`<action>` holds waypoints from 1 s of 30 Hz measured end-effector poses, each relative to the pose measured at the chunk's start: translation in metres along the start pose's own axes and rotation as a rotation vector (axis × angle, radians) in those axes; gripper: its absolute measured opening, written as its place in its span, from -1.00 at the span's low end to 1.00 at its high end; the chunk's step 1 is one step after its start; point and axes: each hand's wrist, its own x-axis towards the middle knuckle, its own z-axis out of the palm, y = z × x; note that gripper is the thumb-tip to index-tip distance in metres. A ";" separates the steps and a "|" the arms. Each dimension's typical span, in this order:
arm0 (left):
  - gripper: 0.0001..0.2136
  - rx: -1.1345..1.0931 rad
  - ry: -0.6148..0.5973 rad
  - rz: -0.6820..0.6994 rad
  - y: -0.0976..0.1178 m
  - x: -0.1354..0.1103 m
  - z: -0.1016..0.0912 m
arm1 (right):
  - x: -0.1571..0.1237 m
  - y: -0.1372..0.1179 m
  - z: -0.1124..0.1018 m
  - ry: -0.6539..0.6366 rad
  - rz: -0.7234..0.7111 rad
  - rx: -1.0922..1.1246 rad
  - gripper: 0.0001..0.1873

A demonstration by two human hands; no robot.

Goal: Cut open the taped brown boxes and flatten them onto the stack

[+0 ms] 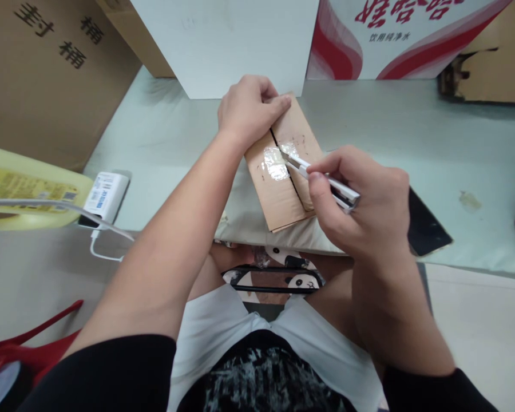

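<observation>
A small brown cardboard box (278, 189) lies on the pale table (390, 137) in front of me, with clear tape (273, 163) across its centre seam. My left hand (249, 109) is closed over the box's far end, thumb pressed flat on the top flap. My right hand (360, 200) grips a white utility knife (321, 180), its tip resting at the seam beside the tape.
A white carton (232, 40) and a red-and-white printed carton (395, 34) stand behind the box. A large brown box (47, 74) is at the left, with a yellow jug (21, 194) and a white power bank (105, 197) with cable. A dark phone (427, 226) lies right of my hand. Red chair legs (30, 349) sit at the lower left.
</observation>
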 end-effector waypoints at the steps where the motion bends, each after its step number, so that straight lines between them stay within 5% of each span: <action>1: -0.86 0.002 -0.003 -0.004 0.000 0.000 0.000 | 0.000 0.000 0.000 -0.003 -0.003 -0.002 -0.82; 30: -0.86 0.001 0.002 0.015 0.001 -0.003 -0.002 | 0.000 -0.001 -0.005 -0.075 0.060 -0.026 -0.66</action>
